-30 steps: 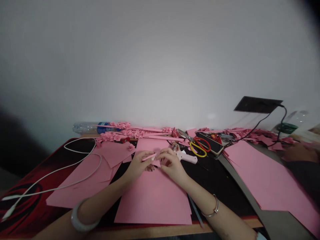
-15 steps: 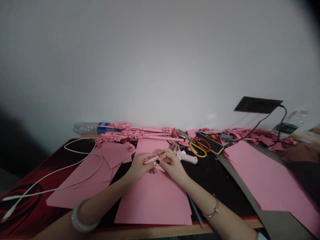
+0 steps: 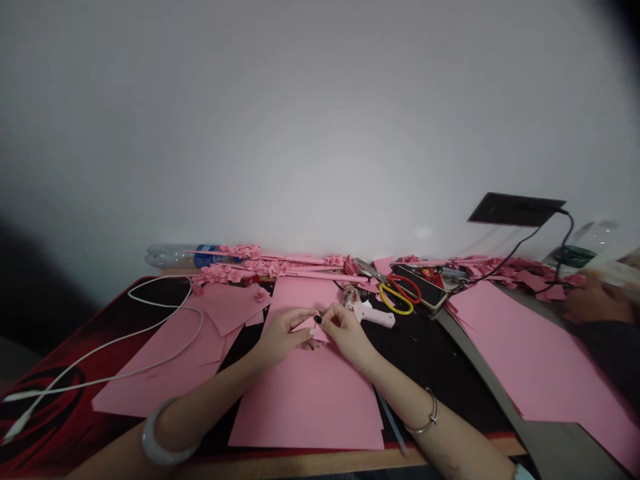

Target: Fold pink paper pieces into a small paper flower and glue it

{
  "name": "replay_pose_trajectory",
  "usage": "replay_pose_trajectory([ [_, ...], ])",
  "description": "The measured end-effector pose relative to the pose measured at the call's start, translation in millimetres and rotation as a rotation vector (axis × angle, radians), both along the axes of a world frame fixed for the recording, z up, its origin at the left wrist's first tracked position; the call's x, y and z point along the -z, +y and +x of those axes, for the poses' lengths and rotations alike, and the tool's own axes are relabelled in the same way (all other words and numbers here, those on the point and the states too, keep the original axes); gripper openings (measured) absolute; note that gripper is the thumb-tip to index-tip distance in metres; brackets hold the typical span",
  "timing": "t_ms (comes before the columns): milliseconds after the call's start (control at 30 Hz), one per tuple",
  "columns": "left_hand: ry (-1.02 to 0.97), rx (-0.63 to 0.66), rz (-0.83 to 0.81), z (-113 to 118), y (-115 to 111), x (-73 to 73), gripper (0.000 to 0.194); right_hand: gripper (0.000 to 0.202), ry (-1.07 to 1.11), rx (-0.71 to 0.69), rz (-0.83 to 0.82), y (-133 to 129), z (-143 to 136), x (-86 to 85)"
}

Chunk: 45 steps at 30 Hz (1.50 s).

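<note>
Between my hands is a small piece of pink paper (image 3: 320, 335), partly hidden by my fingers. My left hand (image 3: 286, 333) pinches its left side, thumb on top and other fingers beneath. With thumb and forefinger together, my right hand (image 3: 346, 333) grips the piece at its upper right. Both hands are above a large pink sheet (image 3: 307, 407) on the dark mat. Just beyond my right hand lies a pale pink glue gun (image 3: 376, 316). Scissors with red and yellow handles (image 3: 397, 299) rest farther right.
Pink paper flowers (image 3: 270, 269) and a plastic bottle (image 3: 170, 256) line the wall. A white cable (image 3: 165, 363) loops over pink sheets (image 3: 165, 380) at left. More sheets (image 3: 530, 360) lie right, near another person's hand (image 3: 597, 303). A glue stick (image 3: 394, 427) lies by the front edge.
My fingers have shifted slightly on the small paper piece, and its pink face shows more between them. At the right, the other person's hand has moved a little left.
</note>
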<state>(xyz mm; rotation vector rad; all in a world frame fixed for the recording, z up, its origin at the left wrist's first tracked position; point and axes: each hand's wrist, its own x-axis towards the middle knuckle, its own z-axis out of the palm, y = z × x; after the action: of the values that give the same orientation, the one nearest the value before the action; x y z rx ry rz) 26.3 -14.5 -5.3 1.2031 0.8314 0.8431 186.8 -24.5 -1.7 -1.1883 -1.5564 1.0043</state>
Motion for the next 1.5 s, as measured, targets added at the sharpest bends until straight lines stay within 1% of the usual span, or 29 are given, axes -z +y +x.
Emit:
replay_pose_trajectory([
  [167, -0.017, -0.007, -0.037, 0.7, -1.2, -1.4, 0.044, 0.023, 0.006, 0.02, 0.005, 1.0, -0.7, -0.8],
  [533, -0.037, 0.03, -0.072, 1.1, -1.9, -2.1, 0.044, 0.024, 0.002, 0.064, -0.017, -0.8, -2.0, 0.3],
  [767, -0.043, 0.035, -0.121, 2.8, -3.5, -7.0, 0.043, 0.024, 0.007, 0.082, -0.019, 0.3, -2.8, 1.9],
  [1033, -0.04, 0.0, -0.09, 4.4, -3.2, -5.7, 0.045, 0.024, 0.04, 0.086, -0.039, -1.5, -4.3, 1.2],
  [1333, -0.03, 0.018, -0.04, 3.4, -2.1, -0.7, 0.041, 0.023, 0.037, 0.107, -0.035, -1.7, -5.6, 2.9],
  [1500, -0.033, 0.013, -0.042, 3.3, -1.8, 0.2, 0.04, 0.024, 0.071, 0.09, -0.06, -2.1, -5.4, 2.9],
])
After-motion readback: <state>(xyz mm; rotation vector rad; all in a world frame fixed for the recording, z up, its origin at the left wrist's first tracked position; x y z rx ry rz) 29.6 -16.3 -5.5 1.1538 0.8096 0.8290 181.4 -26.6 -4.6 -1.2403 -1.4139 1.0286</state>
